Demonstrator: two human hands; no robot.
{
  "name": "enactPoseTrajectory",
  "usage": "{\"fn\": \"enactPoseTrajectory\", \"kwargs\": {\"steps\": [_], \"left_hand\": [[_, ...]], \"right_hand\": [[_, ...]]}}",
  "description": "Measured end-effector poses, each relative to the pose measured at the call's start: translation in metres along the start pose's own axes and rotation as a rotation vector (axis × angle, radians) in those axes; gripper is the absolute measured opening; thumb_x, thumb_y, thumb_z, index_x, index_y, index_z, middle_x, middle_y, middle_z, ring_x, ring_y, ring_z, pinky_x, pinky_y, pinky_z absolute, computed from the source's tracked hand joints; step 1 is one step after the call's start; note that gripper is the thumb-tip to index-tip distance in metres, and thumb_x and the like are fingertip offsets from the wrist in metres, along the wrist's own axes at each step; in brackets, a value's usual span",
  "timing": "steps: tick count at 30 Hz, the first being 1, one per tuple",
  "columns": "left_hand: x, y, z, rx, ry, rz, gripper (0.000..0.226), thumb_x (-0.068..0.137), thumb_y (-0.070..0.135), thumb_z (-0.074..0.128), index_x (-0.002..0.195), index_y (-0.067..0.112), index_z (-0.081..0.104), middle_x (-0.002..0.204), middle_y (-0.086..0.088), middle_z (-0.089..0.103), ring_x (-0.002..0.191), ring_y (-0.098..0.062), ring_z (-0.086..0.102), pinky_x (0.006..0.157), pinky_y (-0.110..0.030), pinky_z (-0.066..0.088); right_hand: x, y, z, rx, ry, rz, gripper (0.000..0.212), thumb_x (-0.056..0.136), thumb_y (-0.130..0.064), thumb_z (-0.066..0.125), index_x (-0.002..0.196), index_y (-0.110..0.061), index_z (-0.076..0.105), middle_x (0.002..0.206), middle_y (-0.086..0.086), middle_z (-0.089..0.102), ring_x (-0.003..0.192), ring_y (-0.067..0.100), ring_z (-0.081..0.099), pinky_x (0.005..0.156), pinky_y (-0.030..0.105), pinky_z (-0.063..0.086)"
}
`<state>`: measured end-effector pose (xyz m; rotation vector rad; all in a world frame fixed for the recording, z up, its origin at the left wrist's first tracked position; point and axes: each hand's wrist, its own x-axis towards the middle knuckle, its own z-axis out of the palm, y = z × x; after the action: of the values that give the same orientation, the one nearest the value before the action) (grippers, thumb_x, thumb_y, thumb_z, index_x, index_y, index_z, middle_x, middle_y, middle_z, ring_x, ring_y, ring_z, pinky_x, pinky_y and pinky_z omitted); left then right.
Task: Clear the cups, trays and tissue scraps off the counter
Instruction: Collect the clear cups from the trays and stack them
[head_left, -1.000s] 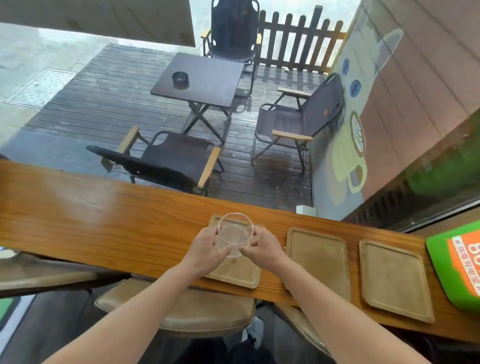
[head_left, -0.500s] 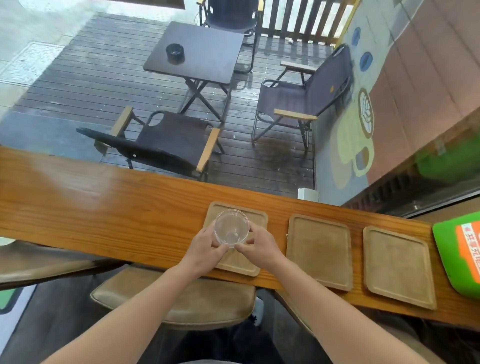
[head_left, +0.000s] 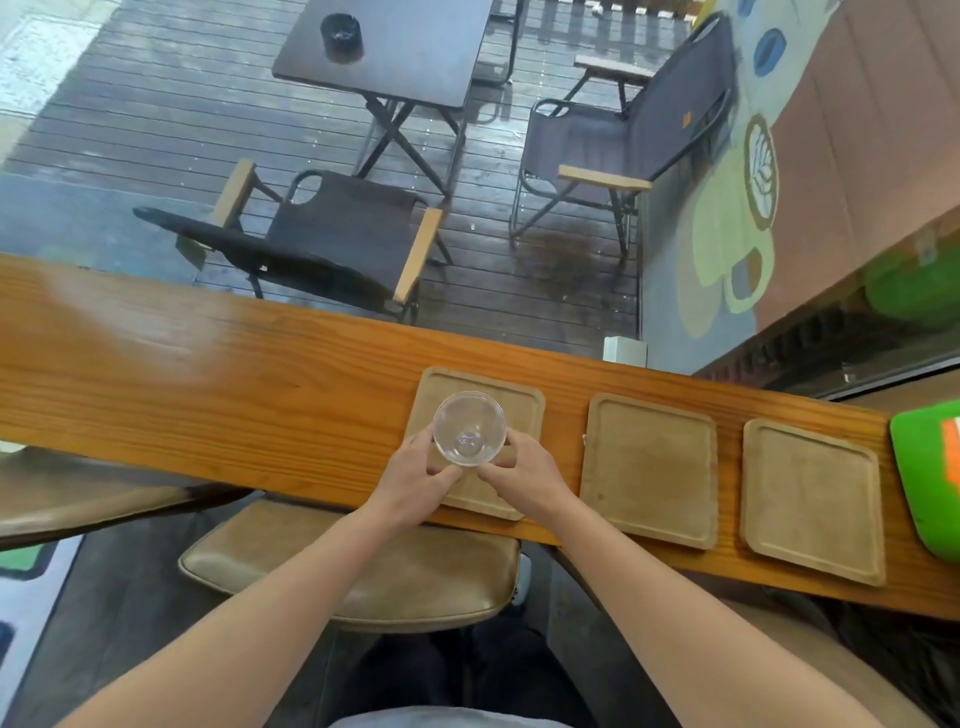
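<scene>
A clear glass cup (head_left: 469, 427) stands upright over the leftmost wooden tray (head_left: 524, 410) on the long wooden counter (head_left: 208, 384). My left hand (head_left: 415, 478) grips the cup from the left and my right hand (head_left: 524, 473) grips it from the right. Whether the cup rests on the tray or hovers just above it, I cannot tell. Two more square wooden trays lie to the right: the middle tray (head_left: 649, 467) and the right tray (head_left: 810, 499), both bare. No tissue scraps show.
A green board (head_left: 930, 467) with orange print lies at the counter's right end. Tan padded stools (head_left: 374, 577) stand under the near edge. Beyond the glass are folding chairs (head_left: 332, 239) and a dark table (head_left: 384, 47) on a deck.
The cup has come down toward the leftmost tray with both hands still around it. The view has tilted further down toward the counter.
</scene>
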<state>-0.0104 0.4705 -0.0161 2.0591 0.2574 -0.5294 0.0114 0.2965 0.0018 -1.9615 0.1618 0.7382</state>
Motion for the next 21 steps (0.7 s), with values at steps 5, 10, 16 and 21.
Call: {"fn": "enactPoseTrajectory", "kwargs": {"steps": [5, 10, 16, 21], "left_hand": [[-0.002, -0.006, -0.003, -0.003, -0.048, -0.044, 0.068, 0.080, 0.017, 0.069, 0.141, 0.028, 0.042, 0.132, 0.010, 0.053, 0.083, -0.007, 0.066, 0.073, -0.019, 0.048], [0.011, -0.015, -0.004, -0.030, -0.024, -0.056, 0.071, 0.076, 0.012, 0.075, 0.137, 0.031, 0.045, 0.130, 0.012, 0.054, 0.081, -0.008, 0.068, 0.069, -0.019, 0.051], [0.027, -0.022, 0.007, -0.060, 0.037, -0.029, 0.066, 0.074, 0.020, 0.083, 0.123, 0.048, 0.048, 0.113, 0.025, 0.059, 0.094, 0.008, 0.061, 0.068, -0.009, 0.047], [0.033, -0.015, 0.017, -0.044, 0.073, 0.012, 0.055, 0.076, 0.028, 0.081, 0.107, 0.059, 0.048, 0.100, 0.038, 0.053, 0.090, 0.020, 0.051, 0.069, -0.002, 0.036]], "right_hand": [[0.002, 0.010, -0.001, -0.047, -0.011, 0.045, 0.060, 0.077, -0.018, 0.068, 0.135, -0.026, 0.055, 0.130, -0.007, 0.059, 0.113, 0.020, 0.063, 0.098, 0.048, 0.053], [0.014, 0.017, -0.004, -0.063, 0.007, 0.065, 0.076, 0.079, -0.017, 0.075, 0.147, -0.029, 0.044, 0.138, -0.004, 0.055, 0.120, 0.021, 0.059, 0.102, 0.046, 0.050], [0.034, 0.030, 0.004, 0.013, 0.062, -0.081, 0.067, 0.075, -0.012, 0.081, 0.133, -0.037, 0.057, 0.127, -0.018, 0.059, 0.120, 0.009, 0.056, 0.093, 0.024, 0.050], [0.040, 0.032, 0.012, 0.018, 0.074, -0.144, 0.056, 0.074, -0.009, 0.081, 0.103, -0.053, 0.060, 0.104, -0.035, 0.062, 0.104, -0.007, 0.057, 0.084, 0.013, 0.045]]}}
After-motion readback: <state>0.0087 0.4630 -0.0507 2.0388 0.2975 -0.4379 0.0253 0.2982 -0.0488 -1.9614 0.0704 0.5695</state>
